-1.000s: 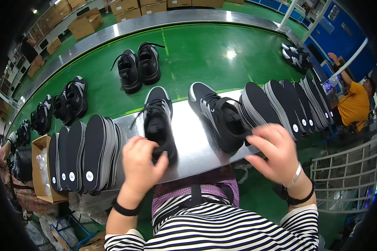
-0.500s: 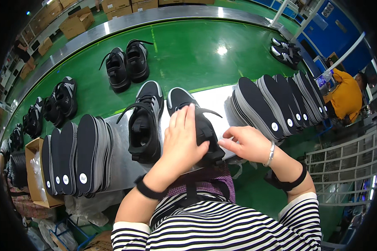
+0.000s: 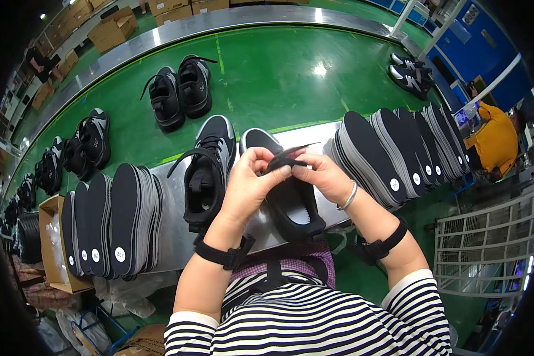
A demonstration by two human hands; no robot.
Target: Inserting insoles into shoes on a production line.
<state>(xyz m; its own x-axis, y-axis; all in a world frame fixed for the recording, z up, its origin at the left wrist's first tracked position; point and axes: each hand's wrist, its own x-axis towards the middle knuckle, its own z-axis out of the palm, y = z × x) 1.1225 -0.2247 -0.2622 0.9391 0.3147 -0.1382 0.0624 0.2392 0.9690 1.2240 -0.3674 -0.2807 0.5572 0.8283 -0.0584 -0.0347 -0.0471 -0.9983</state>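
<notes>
A green conveyor belt [image 3: 267, 77] curved past the steel tabletop [image 3: 172, 231], carrying black shoe pairs [image 3: 181, 92] at its middle, more pairs [image 3: 86, 142] to the left and one pair [image 3: 410, 72] far right. Stacks of black insoles [image 3: 110, 225] stood on edge at left, others [image 3: 397, 154] at right. Cardboard boxes [image 3: 110, 32] lined the far side. A person in an orange shirt [image 3: 495, 142] sat beyond the right-hand stacks.

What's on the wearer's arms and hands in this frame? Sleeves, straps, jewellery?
Both hands are bare, no gloves. The left hand has a black strap around the wrist. The right hand has a thin silver bangle at the wrist and a black strap with a small black unit further up the forearm. Black-and-white striped sleeves are pushed up toward the elbows.
</notes>
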